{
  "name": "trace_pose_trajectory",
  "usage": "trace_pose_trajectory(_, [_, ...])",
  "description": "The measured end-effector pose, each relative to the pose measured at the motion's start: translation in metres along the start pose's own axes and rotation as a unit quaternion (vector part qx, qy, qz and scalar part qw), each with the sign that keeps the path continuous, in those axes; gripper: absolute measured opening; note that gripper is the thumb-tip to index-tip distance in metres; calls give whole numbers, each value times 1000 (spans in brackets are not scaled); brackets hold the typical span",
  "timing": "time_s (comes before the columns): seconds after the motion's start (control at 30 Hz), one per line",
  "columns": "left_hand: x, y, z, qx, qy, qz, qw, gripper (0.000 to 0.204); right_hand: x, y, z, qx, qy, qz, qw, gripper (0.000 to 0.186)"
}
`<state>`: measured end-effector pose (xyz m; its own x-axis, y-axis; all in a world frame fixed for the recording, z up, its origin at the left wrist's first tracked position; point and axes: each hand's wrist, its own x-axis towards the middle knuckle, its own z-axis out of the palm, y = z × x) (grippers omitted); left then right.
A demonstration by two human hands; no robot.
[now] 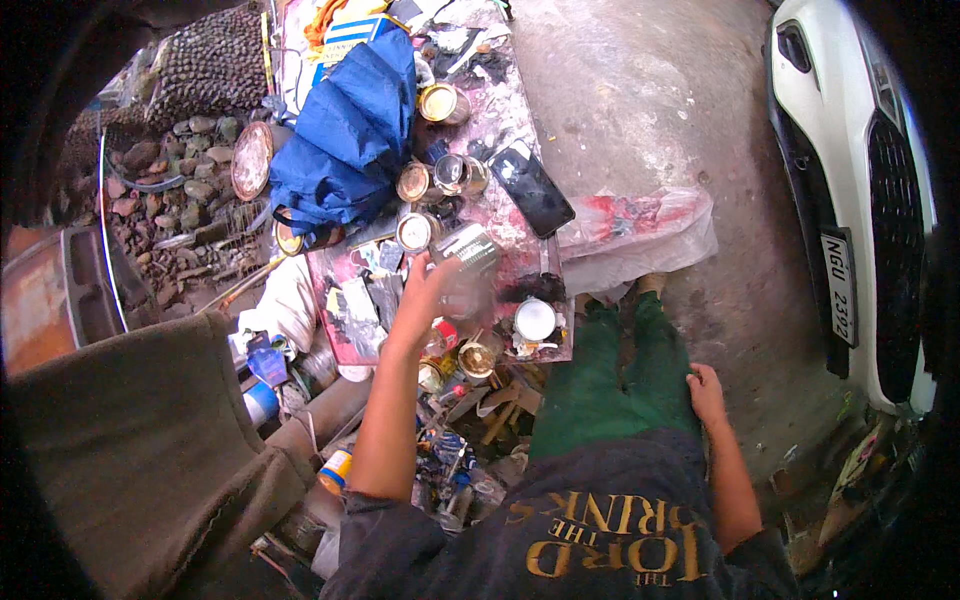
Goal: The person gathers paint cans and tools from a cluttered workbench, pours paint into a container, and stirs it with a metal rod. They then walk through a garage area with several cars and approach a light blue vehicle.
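My left hand (428, 285) reaches over the paint-stained table (520, 90) and grips a grey can (474, 248) with a printed side. The can is tilted, and its lower part is smeared by motion. Just beyond it stand an open tin (416, 232), another tin (412, 182) and a glass jar (452, 174). A dark-screened phone (532, 188) lies to the right of these. Nearer to me is a white-topped tin (535, 320). My right hand (707, 395) hangs beside my green trousers, its fingers curled with nothing seen in them.
A blue cloth bag (350, 130) covers the table's left side. Stained plastic sheeting (640, 225) hangs by its right edge. A white car (850, 150) stands at the right. Brown cloth (130, 450) drapes at lower left. Clutter (460, 470) fills the space below the table; stones (190, 170) lie beyond.
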<state>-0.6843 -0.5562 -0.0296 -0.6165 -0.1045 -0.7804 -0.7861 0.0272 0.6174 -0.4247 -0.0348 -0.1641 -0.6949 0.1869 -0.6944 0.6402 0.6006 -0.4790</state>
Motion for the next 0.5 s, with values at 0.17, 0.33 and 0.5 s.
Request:
trace_pose_trajectory(0.17, [-34, -18, 30, 95, -6, 21, 995, 65, -2, -46, -12, -19, -34, -52, 998, 35])
trace_pose_trajectory(0.33, [-70, -33, 85, 315, -16, 173, 933, 79, -8, -194, -20, -9, -69, -201, 977, 59])
trace_pose_trajectory(0.5, [-92, -42, 130, 303, -95, 207, 925, 82, -5, -284, -17, -40, -135, -335, 932, 84])
